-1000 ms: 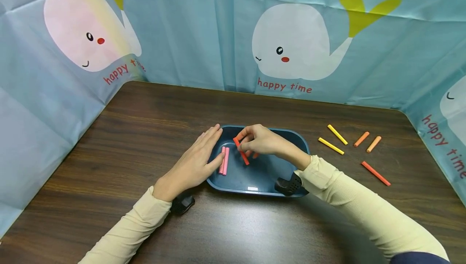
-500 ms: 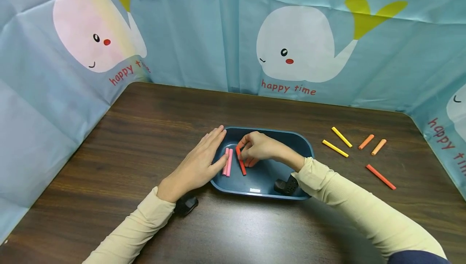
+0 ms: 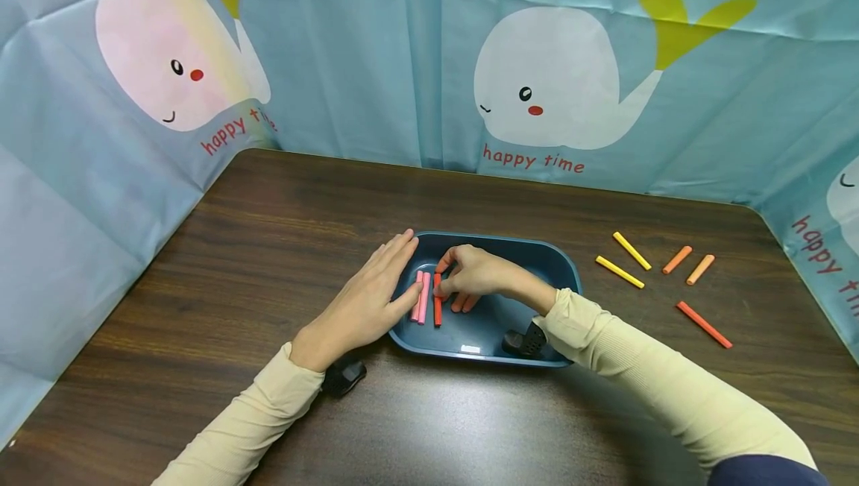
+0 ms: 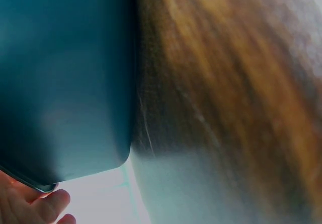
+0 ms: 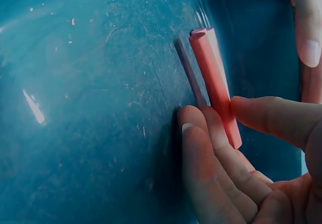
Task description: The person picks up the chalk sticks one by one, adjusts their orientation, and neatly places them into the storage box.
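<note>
In the head view a blue plastic tray [image 3: 493, 358] stands on the table. My left hand [image 3: 365, 303] lies along its left rim with straight fingers, the thumb reaching inside over two pink sticks [image 3: 420, 307] lying side by side. Just right of them, my right hand [image 3: 479, 273] pinches a slim red stick [image 3: 438, 311] between thumb and fingers, low over the tray's floor. The right wrist view shows this red stick [image 5: 214, 78] tilted, its upper end clear of the fingers, with its reflection in the tray floor. Fingertips [image 4: 53, 204] of the left hand appear under the rim in the left wrist view.
Right of the tray, two yellow sticks [image 3: 620, 271], two short orange sticks [image 3: 677, 259] and another red stick [image 3: 704, 324] lie on the brown wood-grain table [image 3: 268, 225]. A blue whale-print curtain [image 3: 349, 61] hangs along the table's back and sides.
My right hand has moved slightly down and left with the red stick, turning it from slanted to nearly parallel with the pink ones. The left hand keeps its place on the rim.
</note>
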The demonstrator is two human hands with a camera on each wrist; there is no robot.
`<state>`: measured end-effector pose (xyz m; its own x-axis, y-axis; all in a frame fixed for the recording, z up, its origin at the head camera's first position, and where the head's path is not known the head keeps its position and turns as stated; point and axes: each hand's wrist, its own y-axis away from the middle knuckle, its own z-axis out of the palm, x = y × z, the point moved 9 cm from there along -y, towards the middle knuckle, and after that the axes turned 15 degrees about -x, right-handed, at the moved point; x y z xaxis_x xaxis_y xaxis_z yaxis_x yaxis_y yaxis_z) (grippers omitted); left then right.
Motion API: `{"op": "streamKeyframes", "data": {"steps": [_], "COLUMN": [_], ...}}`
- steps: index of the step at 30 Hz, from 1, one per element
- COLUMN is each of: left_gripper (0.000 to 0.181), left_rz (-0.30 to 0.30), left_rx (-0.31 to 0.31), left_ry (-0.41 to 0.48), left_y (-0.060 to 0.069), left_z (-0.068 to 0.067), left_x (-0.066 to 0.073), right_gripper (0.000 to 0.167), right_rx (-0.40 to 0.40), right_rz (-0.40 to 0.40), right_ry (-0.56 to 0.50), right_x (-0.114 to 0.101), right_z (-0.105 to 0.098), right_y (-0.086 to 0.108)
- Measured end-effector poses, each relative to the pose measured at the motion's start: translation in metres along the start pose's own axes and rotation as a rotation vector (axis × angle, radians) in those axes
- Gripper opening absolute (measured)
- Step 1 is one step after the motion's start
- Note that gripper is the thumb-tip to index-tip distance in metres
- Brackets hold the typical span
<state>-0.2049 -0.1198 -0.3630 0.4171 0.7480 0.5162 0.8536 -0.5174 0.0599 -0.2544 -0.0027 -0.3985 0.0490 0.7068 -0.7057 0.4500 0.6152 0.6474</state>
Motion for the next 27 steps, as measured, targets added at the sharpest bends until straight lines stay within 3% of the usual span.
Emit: {"op": "streamKeyframes", "data": {"steps": [11, 27], "left_gripper": [0.066, 0.067], "left_rz": [0.001, -0.016], "left_rx": [-0.001, -0.008], "left_ry": [0.006, 0.016], "left_y": [0.0, -0.001], "left_z": [-0.001, 0.001], "left_x": [0.001, -0.002], "right_gripper": [0.037, 0.043], "right_rx": [-0.014, -0.019], "right_rz": [-0.05, -0.133], "right_ry": [-0.008, -0.014], "right_x": [-0.002, -0.01], "right_z": [-0.002, -0.012], "right_y": [0.0, 0.028]}}
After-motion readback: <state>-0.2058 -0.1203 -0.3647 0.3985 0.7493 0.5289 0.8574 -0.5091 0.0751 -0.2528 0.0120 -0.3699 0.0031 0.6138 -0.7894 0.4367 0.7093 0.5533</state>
